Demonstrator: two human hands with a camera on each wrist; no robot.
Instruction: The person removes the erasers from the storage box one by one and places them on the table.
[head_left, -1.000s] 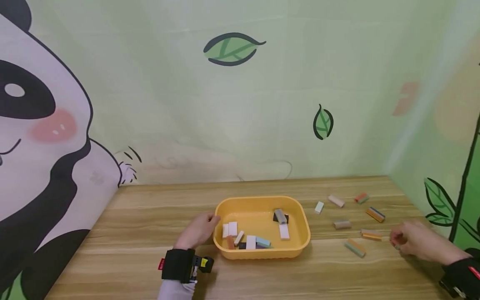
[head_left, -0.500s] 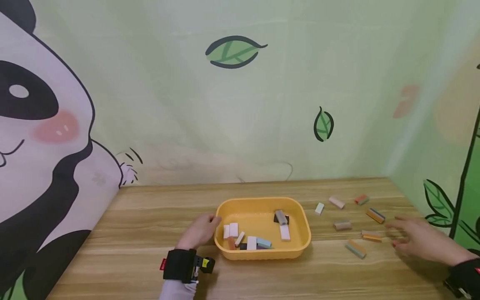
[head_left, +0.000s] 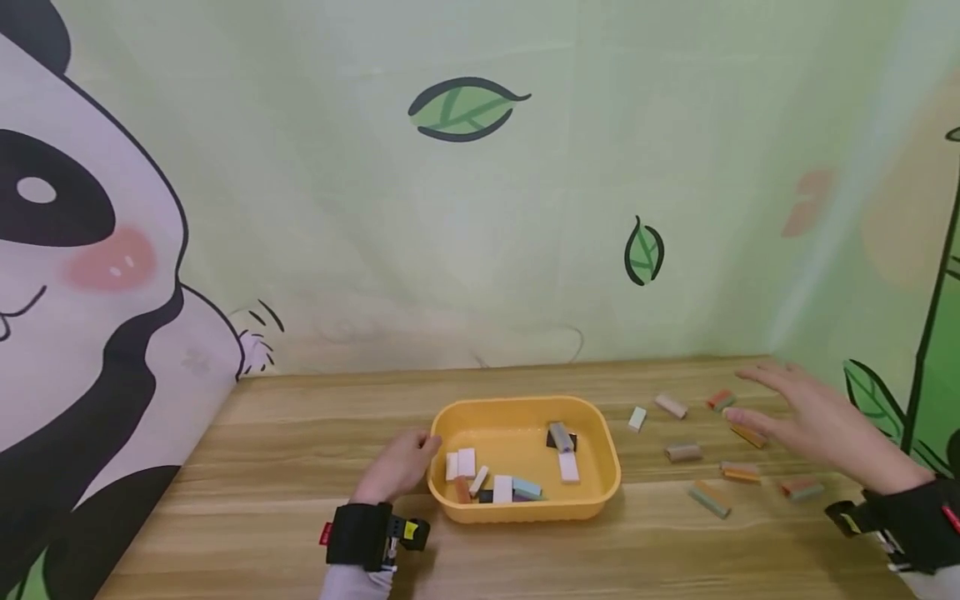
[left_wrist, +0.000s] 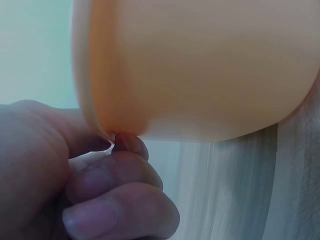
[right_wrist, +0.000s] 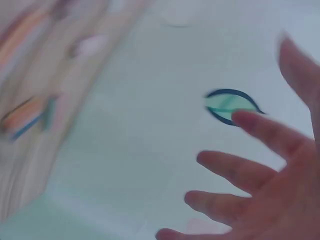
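A yellow plastic basin (head_left: pixel 525 510) stands on the wooden table, with several small blocks lying in it, among them a white block (head_left: pixel 502 488) and a light blue block (head_left: pixel 527 487). My left hand (head_left: pixel 399 463) pinches the basin's left rim between thumb and curled fingers, as the left wrist view shows up close. Over the scattered blocks on the right, my right hand (head_left: pixel 813 421) is raised with fingers spread and holds nothing. Below its thumb lies an orange block (head_left: pixel 748 435), partly hidden; a red and grey block (head_left: pixel 721 400) is just left of the fingers.
Right of the basin lie a white block (head_left: pixel 637 418), a pinkish block (head_left: pixel 671 406), a grey-brown block (head_left: pixel 683 452) and several two-coloured ones, such as a red and grey-green block (head_left: pixel 802 487) nearest the right wrist. A printed cloth backdrop (head_left: pixel 480 250) rises behind the table.
My right hand has risen from the table's right side and moved toward the back, opening its fingers; a red and grey-green block now shows where it was. My left hand has stayed on the rim.
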